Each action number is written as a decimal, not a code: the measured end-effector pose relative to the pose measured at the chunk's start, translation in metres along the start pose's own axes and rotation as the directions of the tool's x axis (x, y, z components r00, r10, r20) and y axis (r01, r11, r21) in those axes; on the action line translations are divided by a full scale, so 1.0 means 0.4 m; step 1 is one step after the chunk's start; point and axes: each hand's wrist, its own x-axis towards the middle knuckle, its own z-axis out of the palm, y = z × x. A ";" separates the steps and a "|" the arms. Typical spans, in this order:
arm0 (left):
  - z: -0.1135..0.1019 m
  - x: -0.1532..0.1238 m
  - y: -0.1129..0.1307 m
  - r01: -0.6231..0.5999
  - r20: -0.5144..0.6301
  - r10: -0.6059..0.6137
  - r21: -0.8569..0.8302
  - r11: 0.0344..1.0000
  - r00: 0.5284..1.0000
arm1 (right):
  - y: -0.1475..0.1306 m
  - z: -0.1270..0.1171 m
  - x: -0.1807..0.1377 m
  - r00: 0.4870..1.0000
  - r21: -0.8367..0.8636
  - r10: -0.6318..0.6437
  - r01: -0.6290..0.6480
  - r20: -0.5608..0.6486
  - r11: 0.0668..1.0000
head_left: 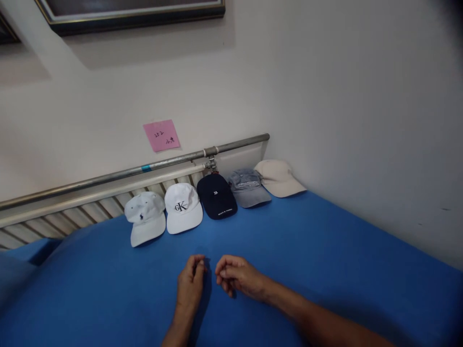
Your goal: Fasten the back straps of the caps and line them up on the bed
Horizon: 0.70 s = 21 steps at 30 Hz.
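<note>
My left hand and my right hand rest side by side on a blue bed sheet, both with fingers curled in and nothing visible in them. Beyond them a row of several caps lies along the bed's far edge: a white cap with a small dark emblem, a white cap with dark letters, a navy cap, a grey cap and a beige cap. The caps are apart from both hands.
A metal rail and slatted headboard run behind the caps. A pink note is stuck on the white wall above. A dark picture frame hangs higher up. The wall closes off the right side.
</note>
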 end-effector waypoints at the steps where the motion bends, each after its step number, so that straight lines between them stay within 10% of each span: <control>1: -0.005 0.000 -0.004 0.005 -0.012 -0.005 -0.006 1.000 1.000 | -0.006 -0.007 -0.001 1.000 -0.011 -0.007 0.006 -0.029 1.000; 9: -0.031 0.011 -0.011 0.030 -0.058 -0.036 -0.100 0.995 0.998 | -0.092 -0.081 -0.033 0.920 -0.270 -0.207 0.117 -0.334 0.956; 17: -0.082 -0.024 0.042 -0.106 -0.288 0.158 0.189 0.976 0.944 | -0.172 -0.085 -0.122 0.615 -0.626 -0.683 0.364 -0.395 0.690; 21: -0.097 -0.053 0.070 -0.059 -0.383 0.171 0.286 0.956 0.908 | -0.184 -0.090 -0.144 0.556 -0.713 -0.747 0.350 -0.364 0.608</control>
